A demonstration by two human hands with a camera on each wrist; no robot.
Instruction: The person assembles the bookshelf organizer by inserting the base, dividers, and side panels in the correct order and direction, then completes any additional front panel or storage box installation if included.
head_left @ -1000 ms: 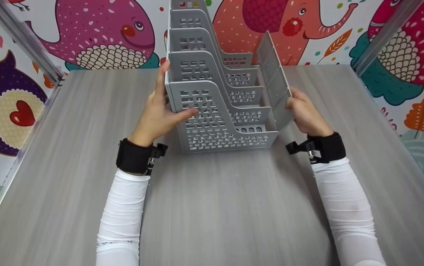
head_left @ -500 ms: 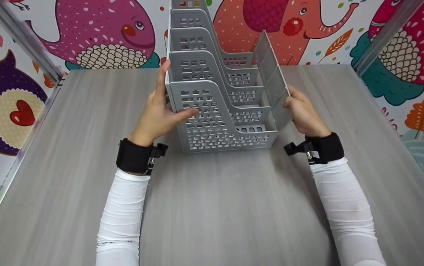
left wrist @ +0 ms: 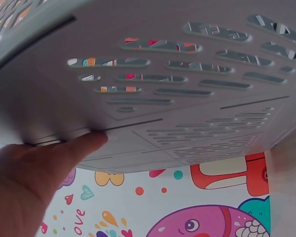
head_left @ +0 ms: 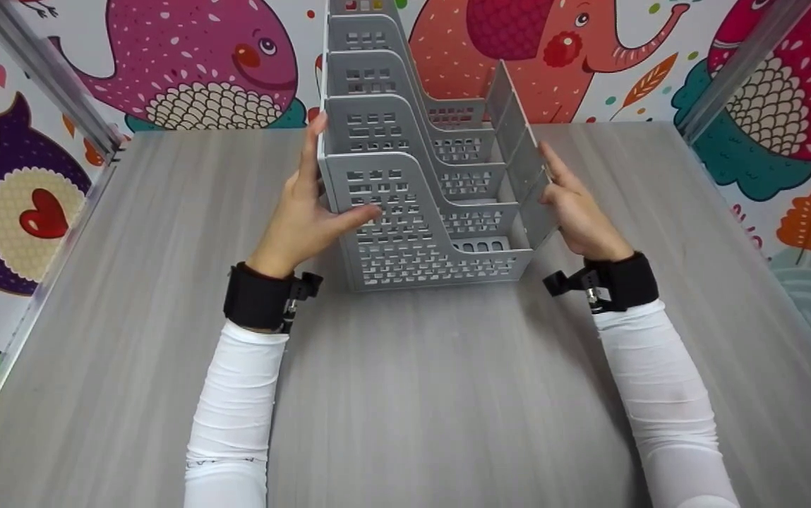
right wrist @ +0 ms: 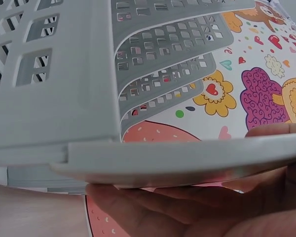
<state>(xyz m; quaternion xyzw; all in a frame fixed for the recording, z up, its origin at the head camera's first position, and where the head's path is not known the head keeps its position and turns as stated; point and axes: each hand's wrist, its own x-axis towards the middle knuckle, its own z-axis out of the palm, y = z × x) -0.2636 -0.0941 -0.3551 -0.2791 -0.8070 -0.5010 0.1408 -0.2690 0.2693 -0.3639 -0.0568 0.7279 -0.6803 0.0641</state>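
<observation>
A grey plastic file organizer (head_left: 391,233) with perforated dividers and several slots stands on the table, its tall back at the left. My left hand (head_left: 303,219) grips its back corner, thumb on the perforated side; in the left wrist view, fingers (left wrist: 84,145) lie against the slotted back. At the low end, a flat grey panel (head_left: 524,159) leans outward, its lower edge along the organizer. My right hand (head_left: 578,212) holds this panel. The right wrist view shows fingers (right wrist: 138,202) beneath the panel's edge and part of the hand above it.
A grey wood-grain table (head_left: 433,395) extends under and in front of the organizer. Printed cartoon walls (head_left: 200,63) rise behind and at both sides, with metal corner posts (head_left: 744,70). Black camera straps (head_left: 257,300) circle both wrists over white sleeves.
The panel has swung slightly left, toward the organizer, with my right hand. A right finger now extends farther up the panel's outer side. My left hand and the organizer have stayed in place.
</observation>
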